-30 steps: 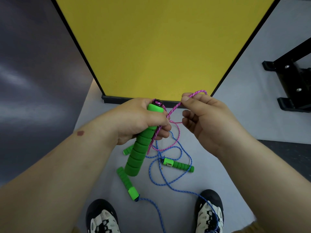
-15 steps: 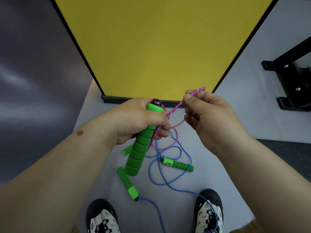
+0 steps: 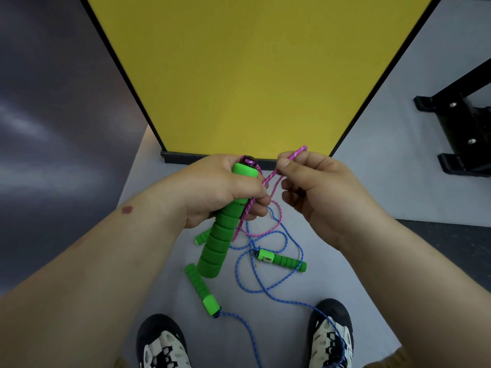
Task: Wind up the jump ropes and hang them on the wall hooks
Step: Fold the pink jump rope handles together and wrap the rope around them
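Note:
My left hand (image 3: pixel 220 189) grips a green foam jump-rope handle (image 3: pixel 220 235) upright, its pink rope (image 3: pixel 271 179) running along the handle under my fingers. My right hand (image 3: pixel 318 187) pinches a loop of that pink rope between thumb and forefinger, close beside the handle's top. More pink rope hangs down in a loop toward the floor. A blue jump rope (image 3: pixel 265 285) lies tangled on the floor below, with its two green handles (image 3: pixel 283 260) (image 3: pixel 202 290) lying apart. Another green handle end (image 3: pixel 203 236) peeks out behind the held handle.
A yellow panel with a black frame (image 3: pixel 255 75) stands straight ahead. A black metal stand base (image 3: pixel 467 134) sits on the floor at the right. My two shoes (image 3: pixel 164 343) (image 3: pixel 332 333) are at the bottom, the blue rope crossing the right one.
My right hand has moved slightly left toward the handle with the pinched pink loop, and the hanging pink loop has shifted. The left hand and the floor rope stay put.

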### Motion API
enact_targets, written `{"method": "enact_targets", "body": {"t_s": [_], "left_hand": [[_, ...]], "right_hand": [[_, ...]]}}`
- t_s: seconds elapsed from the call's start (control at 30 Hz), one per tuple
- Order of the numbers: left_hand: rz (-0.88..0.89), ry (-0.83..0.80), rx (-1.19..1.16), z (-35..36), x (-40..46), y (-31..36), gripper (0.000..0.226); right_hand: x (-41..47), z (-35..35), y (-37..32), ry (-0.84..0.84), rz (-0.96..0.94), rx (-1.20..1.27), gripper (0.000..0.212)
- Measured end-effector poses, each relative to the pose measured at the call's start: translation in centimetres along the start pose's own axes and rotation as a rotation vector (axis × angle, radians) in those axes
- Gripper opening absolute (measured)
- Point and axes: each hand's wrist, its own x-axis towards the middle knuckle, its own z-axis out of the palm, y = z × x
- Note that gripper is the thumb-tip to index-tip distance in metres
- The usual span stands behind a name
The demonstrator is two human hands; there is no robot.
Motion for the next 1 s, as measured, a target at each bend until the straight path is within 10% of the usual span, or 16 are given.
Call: {"method": "enact_targets", "body": {"t_s": [1.0], "left_hand": [[0.005, 0.005, 0.007, -0.14, -0.15, -0.05, 0.016]], "right_hand": [[-0.05, 0.01, 0.02, -0.031, 0.024, -0.055, 0.025]]}}
